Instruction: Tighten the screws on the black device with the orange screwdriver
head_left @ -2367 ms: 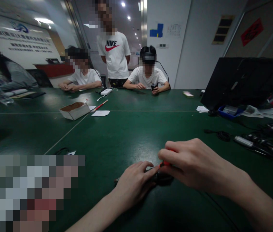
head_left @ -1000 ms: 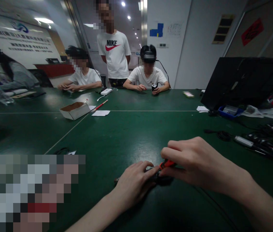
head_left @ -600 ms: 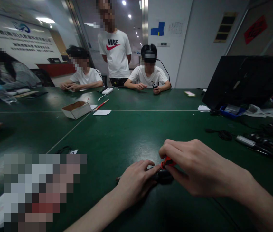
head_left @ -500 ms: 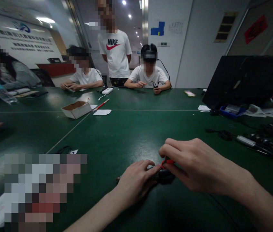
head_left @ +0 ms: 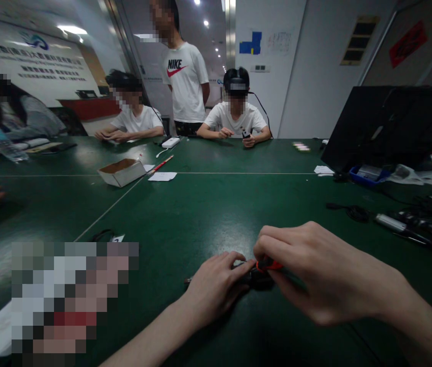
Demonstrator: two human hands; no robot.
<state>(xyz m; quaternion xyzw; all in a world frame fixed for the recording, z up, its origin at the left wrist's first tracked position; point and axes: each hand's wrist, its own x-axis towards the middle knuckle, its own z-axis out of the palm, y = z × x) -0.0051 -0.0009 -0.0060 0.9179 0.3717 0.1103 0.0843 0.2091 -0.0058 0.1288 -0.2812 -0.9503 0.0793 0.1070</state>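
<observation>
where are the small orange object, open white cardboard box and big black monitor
small orange object [head_left: 273,264], head view: exposed side
open white cardboard box [head_left: 130,176], head view: outer wall
big black monitor [head_left: 387,127], head view: back panel

Beyond the left hand [head_left: 216,280] and the right hand [head_left: 315,270], the middle of the table [head_left: 200,209] gave wide room for passing. Between them, the black thing [head_left: 259,281] and the red tool [head_left: 272,264] filled the narrow gap. The box [head_left: 124,176] blocked the far left; the cables [head_left: 430,228], the tray [head_left: 367,176] and the monitor [head_left: 386,127] blocked the right.
</observation>
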